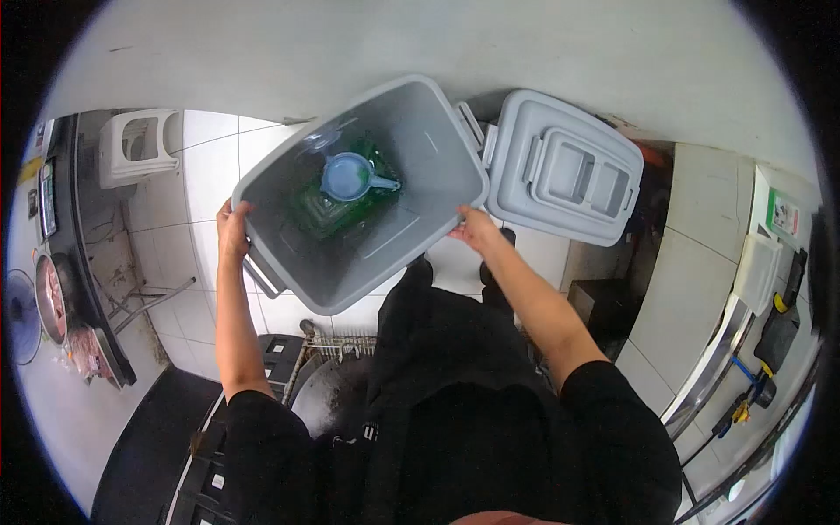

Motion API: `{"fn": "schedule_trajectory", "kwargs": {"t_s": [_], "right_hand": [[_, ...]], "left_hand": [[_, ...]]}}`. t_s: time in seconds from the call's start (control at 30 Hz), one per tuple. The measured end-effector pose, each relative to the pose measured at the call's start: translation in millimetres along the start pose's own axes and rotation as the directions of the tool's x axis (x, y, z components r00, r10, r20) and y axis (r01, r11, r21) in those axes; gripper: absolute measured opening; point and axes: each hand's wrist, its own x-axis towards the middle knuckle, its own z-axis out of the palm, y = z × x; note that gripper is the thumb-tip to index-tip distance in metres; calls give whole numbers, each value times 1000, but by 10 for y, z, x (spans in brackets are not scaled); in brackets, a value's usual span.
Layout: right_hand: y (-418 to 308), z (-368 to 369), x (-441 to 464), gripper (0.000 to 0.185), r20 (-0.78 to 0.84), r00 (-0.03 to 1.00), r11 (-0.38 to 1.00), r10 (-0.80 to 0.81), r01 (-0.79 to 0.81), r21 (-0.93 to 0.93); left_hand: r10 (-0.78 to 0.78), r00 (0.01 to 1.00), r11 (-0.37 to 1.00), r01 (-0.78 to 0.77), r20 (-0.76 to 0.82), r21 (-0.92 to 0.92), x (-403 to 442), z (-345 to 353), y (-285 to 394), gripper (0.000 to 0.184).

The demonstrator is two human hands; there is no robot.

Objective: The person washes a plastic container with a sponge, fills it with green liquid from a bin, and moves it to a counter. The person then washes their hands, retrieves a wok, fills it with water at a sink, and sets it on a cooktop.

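Note:
A large grey plastic bin (411, 118) tilts in front of me, its open mouth facing up toward the camera. My left hand (233, 229) grips its rim at the left corner, fingers wrapped over the edge. On the near right side, my right hand (477, 229) is closed on the rim as well. Inside, at the bottom, rests a light blue dipper (347, 178) with a short handle pointing right. Something green (319, 214), perhaps liquid or netting, surrounds the dipper; I cannot make out which.
A grey lid (525, 166) with a moulded handle is beside the bin on the right. White plastic stool (140, 149) at far left; a counter there holds a pan (54, 297) with meat. Metal rack (346, 346) stands near my legs. Tools (766, 385) lie at the right.

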Motion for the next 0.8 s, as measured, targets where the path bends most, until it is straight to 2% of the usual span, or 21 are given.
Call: {"fn": "schedule_trajectory", "kwargs": {"t_s": [0.03,0.13,0.2,0.23,0.27,0.3,0.33,0.37,0.4,0.43,0.5,0.57,0.6,0.63,0.67,0.73,0.77,0.8], "right_hand": [[-70,-53,-36,37,1,1000,1000,0,0,9],[-347,-141,-178,36,65,998,987,13,-2,-161],[-458,-128,-464,35,55,998,990,-34,42,-138],[-509,-107,-650,34,50,997,990,-55,61,-129],[-581,-79,-877,35,53,996,993,-76,80,-84],[-655,-96,-1120,36,50,994,994,-102,103,-34],[-696,-132,-1303,37,24,991,991,-130,131,-41],[-750,-191,-1479,39,-1,988,986,-158,157,-49],[-821,-240,-1721,41,16,970,970,-244,244,4],[-879,-315,-1948,44,40,944,944,-328,326,51],[-964,-575,-2160,46,94,919,921,-384,372,118],[-1120,-847,-2551,49,180,892,906,-415,388,168],[-1191,-963,-2968,51,225,869,896,-440,407,180],[-1306,-1100,-3350,53,278,842,886,-462,424,188],[-1379,-1262,-3652,53,330,833,896,-444,407,179],[-1597,-1544,-4207,55,393,769,860,-504,406,309],[-1696,-1641,-4473,55,422,753,861,-505,401,313],[-1833,-1797,-4673,55,395,743,838,-539,426,342]], "left_hand": [[25,1000,1000,-25,-17,4,-266,30,202,36],[103,994,992,-100,-34,71,-1007,60,781,35],[141,990,988,-140,7,-61,-1519,100,1096,36],[126,991,992,-126,36,9,-1777,43,1269,36],[212,973,977,-214,85,18,-2015,11,1397,36],[161,987,985,-162,25,66,-2287,-13,1568,35],[244,963,966,-252,114,58,-2473,-122,1642,33],[258,959,966,-260,118,-1,-2717,-82,1790,30],[349,932,936,-352,98,17,-2928,-90,1900,31],[341,933,940,-335,116,-69,-3272,59,2129,34],[429,892,903,-424,140,-68,-3778,139,2382,38],[498,866,865,-493,38,-98,-4338,274,2624,45],[487,844,863,-504,-225,-21,-4641,386,2729,54],[475,863,864,-494,-174,-93,-4917,418,2873,59],[489,848,858,-510,-204,-62,-5273,532,3023,61],[570,750,817,-560,-334,138,-5988,920,3335,66],[610,701,790,-571,-368,223,-6317,1140,3480,70],[603,649,776,-611,-463,155,-6614,1522,3584,61]]}}
